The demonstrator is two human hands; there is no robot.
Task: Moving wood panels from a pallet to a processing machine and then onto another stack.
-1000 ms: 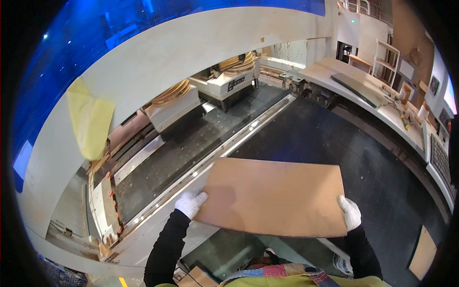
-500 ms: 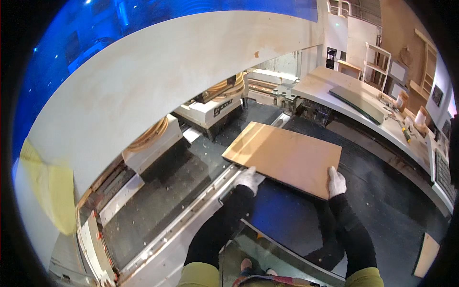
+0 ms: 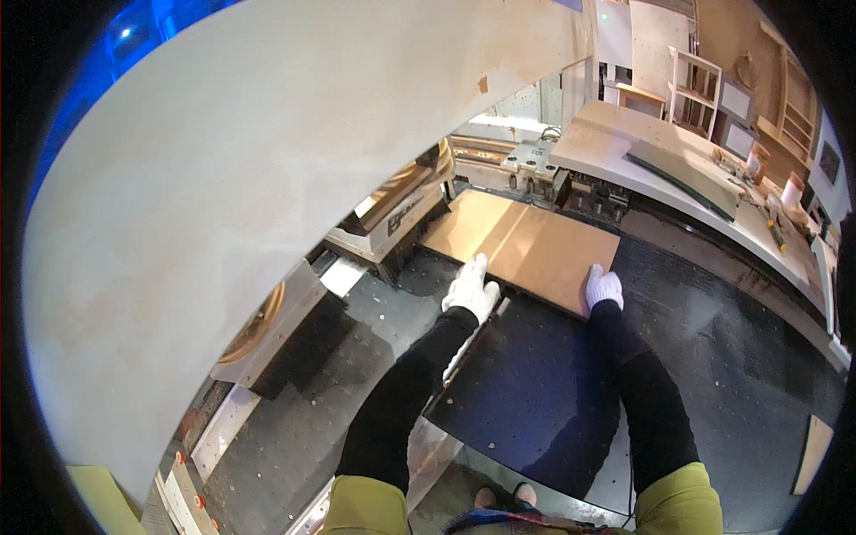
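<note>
The brown board point(image 3: 526, 248) lies flat on the black machine surface point(image 3: 713, 357), its far end up against the machine head point(image 3: 571, 183) at the surface's far edge. The left hand point(image 3: 470, 287), in a white glove, rests on the board's near left corner with the fingers laid out flat; whether they curl under the edge cannot be told. The right hand point(image 3: 603, 287), also white-gloved, presses on the near right corner, fingers bent over the near edge. Both black sleeves point(image 3: 406, 392) reach out from the lower edge. A metal rail point(image 3: 464, 343) runs along the surface's left edge, beside a dark bed point(image 3: 303, 419) speckled with dust. A large pale curved cover point(image 3: 232, 169) arches over the left. Beyond the far right edge, a pale workbench point(image 3: 678, 152) carries a dark panel point(image 3: 682, 169).
</note>
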